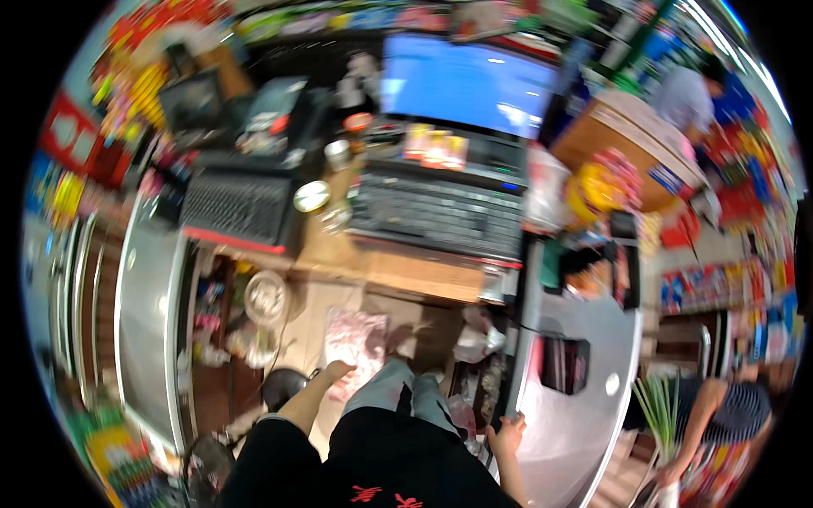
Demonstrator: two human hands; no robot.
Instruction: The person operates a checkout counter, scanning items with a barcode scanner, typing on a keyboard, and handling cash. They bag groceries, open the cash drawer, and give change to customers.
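My left hand (340, 370) hangs low, its fingers curled, over the edge of a crinkled pink plastic sheet or bag (356, 340). Blur hides whether it grips the pink plastic. On the right, my right hand (507, 434) rests with its fingers on the inner edge of a metal-topped counter (571, 406), with nothing seen in it. A dark box-like item (564, 364) lies on that counter beyond the hand. Ahead, a wooden desk (425, 273) bears a black keyboard (438, 213), a lit monitor (467, 86) and a second keyboard unit (235, 206).
A person (724, 409) stands across the right counter with long green stalks (657, 406); another person (686, 98) is farther back. A cardboard box (629, 140) stands at the right counter's far end. Another metal counter (149, 305) lines my left, near a white basket (265, 297).
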